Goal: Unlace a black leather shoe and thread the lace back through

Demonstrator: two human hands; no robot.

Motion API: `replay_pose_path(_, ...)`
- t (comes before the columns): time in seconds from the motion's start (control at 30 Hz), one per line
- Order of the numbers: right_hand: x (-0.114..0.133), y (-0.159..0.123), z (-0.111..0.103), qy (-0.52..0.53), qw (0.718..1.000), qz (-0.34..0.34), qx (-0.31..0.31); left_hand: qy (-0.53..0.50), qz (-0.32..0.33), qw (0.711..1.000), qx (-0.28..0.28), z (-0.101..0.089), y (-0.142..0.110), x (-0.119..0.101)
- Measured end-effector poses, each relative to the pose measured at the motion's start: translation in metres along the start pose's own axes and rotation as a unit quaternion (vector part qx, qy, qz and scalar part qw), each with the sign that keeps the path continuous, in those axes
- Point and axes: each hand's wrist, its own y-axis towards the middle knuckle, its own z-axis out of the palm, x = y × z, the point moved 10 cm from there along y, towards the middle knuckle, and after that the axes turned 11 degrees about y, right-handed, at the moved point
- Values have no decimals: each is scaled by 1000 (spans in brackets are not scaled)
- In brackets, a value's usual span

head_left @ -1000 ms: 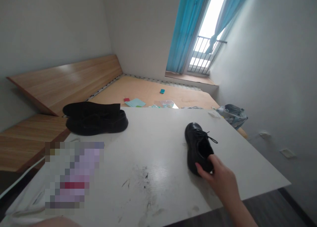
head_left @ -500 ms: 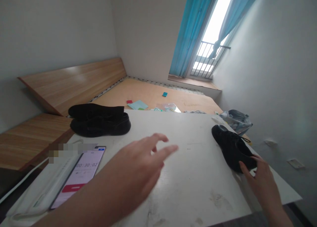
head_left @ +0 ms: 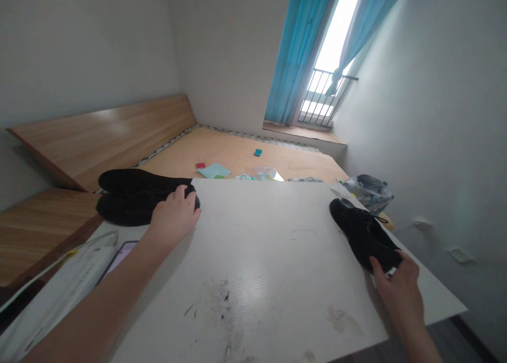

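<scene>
We see the left hand [head_left: 174,215] laid over the near end of a black shoe [head_left: 134,207] at the far left of the white desk [head_left: 261,257]; its fingers curl down over the shoe's end, touching it, though we cannot tell whether they truly grip it. Just behind that shoe lies a second dark shoe or sole [head_left: 134,179], pressed against it.

The right hand [head_left: 398,289] sits at the desk's right edge, its thumb and fingers closed around the heel of a black lace-up shoe [head_left: 362,231], which lies flat on the desk and points away from the hand (its laces trail toward the far side).

Beside the left forearm, toward us, a phone [head_left: 119,256] shows a strip of its screen, and a white power strip [head_left: 67,286] with a cable lies just outside it. We can read no writing, brand or label on any of these. Dark scuff marks [head_left: 225,299] smear the desk between the two hands.

Beyond the desk stretches a bare wooden bed base [head_left: 245,154] with a few small coloured items [head_left: 216,169] on it, and past the right hand's shoe a crumpled plastic bag [head_left: 370,190].
</scene>
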Motion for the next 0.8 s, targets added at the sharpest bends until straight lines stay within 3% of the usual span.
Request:
replay_pose_path(0.43,9,6,4,8,1000,-11,-3,-39,-16,999,6,10,6,10)
replay_pose_path(0.63,6,-2,-2,-29,999,-5,-34,-78,64,994,33,9,2,-6)
replay_pose_path(0.8,40,-2,-16,-35,996,-39,-76,-129,178,973,65,-13,-22,-40)
